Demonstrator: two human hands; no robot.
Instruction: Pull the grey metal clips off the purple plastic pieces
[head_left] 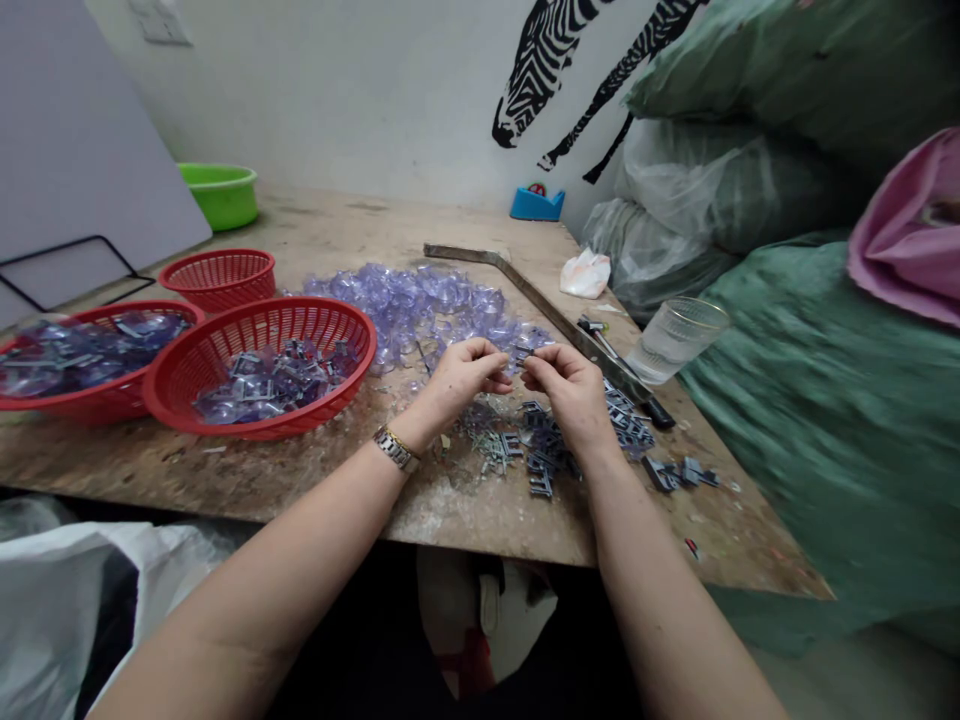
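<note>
My right hand point(571, 395) pinches a small grey plastic part point(523, 352) between thumb and fingertips. Close beside it, my left hand point(466, 372) has thumb and forefinger pressed together; anything between them is too small to make out. A metal watch point(396, 448) circles the left wrist. Below the right hand lies a pile of grey plastic parts point(546, 450). Small pale pins or screws point(491, 448) are scattered between the two forearms. Just beyond the hands spreads a heap of clear purple plastic pieces point(420, 305).
Red baskets point(259, 428) stand on the left, two with purple and grey pieces inside. A bent metal bar point(536, 293) crosses the wooden table point(360, 218). Near the right edge are a glass point(675, 345) and more grey parts point(679, 473). Green sacks point(795, 400) crowd the right side.
</note>
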